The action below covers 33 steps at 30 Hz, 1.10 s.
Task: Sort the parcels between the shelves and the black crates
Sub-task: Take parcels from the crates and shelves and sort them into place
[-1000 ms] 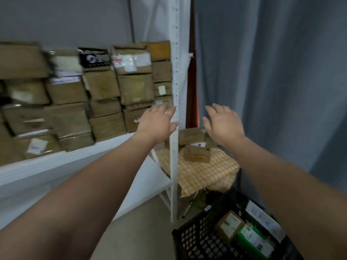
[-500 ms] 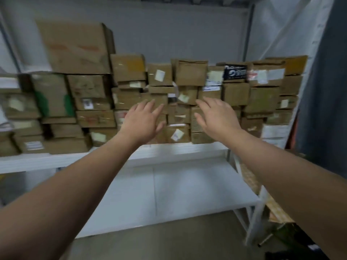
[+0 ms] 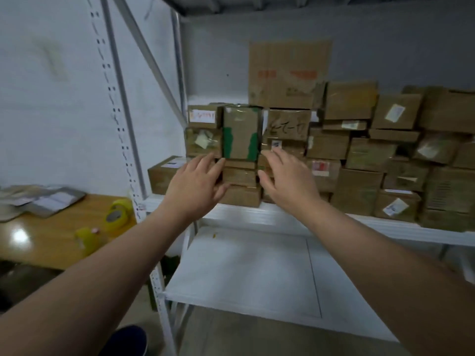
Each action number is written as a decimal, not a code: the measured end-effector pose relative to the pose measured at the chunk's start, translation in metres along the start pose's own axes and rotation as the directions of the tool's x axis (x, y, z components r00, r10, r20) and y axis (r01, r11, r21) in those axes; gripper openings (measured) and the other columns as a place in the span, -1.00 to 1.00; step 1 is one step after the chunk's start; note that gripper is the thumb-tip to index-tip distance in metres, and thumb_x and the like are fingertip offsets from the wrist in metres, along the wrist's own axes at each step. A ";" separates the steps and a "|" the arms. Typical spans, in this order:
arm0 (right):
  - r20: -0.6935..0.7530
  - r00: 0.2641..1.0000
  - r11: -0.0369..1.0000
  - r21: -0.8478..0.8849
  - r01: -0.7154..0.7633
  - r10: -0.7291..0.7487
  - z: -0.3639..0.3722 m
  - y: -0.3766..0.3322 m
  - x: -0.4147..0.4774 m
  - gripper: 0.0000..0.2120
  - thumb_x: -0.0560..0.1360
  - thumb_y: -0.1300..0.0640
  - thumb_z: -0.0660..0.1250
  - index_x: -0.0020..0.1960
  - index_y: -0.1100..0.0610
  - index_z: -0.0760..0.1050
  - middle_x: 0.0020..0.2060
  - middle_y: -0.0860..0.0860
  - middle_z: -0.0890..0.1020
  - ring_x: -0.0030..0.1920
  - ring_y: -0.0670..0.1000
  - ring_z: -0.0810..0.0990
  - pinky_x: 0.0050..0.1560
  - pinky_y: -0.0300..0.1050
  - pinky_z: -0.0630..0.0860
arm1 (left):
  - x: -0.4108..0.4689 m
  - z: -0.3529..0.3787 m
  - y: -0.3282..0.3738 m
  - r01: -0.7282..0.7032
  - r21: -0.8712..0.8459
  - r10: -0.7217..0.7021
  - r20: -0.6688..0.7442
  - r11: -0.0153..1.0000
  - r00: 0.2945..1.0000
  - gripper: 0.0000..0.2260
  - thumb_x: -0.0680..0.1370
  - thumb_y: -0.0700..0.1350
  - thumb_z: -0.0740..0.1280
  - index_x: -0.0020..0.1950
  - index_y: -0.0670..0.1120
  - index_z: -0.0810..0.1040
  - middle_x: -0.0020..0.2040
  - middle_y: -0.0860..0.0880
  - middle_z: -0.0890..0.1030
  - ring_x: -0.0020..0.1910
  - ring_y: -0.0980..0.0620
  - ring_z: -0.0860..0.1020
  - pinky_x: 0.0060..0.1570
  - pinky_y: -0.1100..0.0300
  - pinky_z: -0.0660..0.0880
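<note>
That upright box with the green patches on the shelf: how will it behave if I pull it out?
Probably stiff: the green-patched box is square-edged cardboard. Its glossy tape wrap may be slippery. It stands on end atop smaller boxes, close between neighbours, so it may tip or drag them along.

On my feed, both forearms show bare, uncovered from the lower corners of the frame right up to the wrists. The left hand (image 3: 194,183) and the right hand (image 3: 288,178) are bare as well. Down at the bottom edge I make out a rounded dark blue shoe toe (image 3: 126,339) (blurred, so I can't tell more of it).
</note>
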State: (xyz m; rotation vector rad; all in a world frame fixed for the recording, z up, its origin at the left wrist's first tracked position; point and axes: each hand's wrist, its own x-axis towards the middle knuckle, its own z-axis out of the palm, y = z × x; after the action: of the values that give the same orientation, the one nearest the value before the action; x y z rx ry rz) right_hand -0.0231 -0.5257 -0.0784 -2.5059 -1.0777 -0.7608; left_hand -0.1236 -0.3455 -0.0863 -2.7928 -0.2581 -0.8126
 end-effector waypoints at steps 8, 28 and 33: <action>0.042 0.998 0.973 0.227 0.028 -0.039 0.093 -0.044 0.042 -0.56 0.62 0.00 0.11 0.47 0.06 0.25 0.44 -0.01 0.33 0.42 0.04 0.28 0.36 -0.02 0.27 | -0.024 0.068 -0.077 0.112 -0.040 -0.107 0.128 0.993 0.986 -0.48 0.61 0.13 0.14 0.53 -0.02 0.18 0.52 -0.12 0.20 0.48 -0.12 0.20 0.39 -0.02 0.25; 0.110 0.989 0.787 0.598 -0.149 0.103 0.267 -0.136 0.151 -0.63 0.53 0.15 0.25 0.32 0.18 0.46 0.21 0.08 0.55 0.22 0.02 0.51 0.25 0.04 0.47 | 0.098 0.231 -0.247 0.082 0.012 -0.083 0.226 0.997 0.971 -0.35 0.57 0.14 0.22 0.56 0.00 0.02 0.55 -0.21 -0.02 0.52 -0.24 0.01 0.47 -0.10 0.05; 0.138 0.949 0.671 0.678 -0.300 0.285 0.290 -0.169 0.176 -0.60 0.54 0.20 0.26 0.37 0.18 0.40 0.27 0.09 0.52 0.26 0.03 0.48 0.31 0.03 0.42 | 0.121 0.255 -0.275 0.054 -0.027 -0.041 0.351 0.998 0.935 -0.37 0.59 0.19 0.13 0.55 0.13 -0.11 0.55 -0.21 -0.01 0.52 -0.26 -0.05 0.45 -0.21 0.03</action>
State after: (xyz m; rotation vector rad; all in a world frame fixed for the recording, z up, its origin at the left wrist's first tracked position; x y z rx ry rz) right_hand 0.0544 -0.1750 -0.1998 -1.9413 -0.7344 -0.1669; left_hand 0.0434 -0.0024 -0.1858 -2.9625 -0.3739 -0.3221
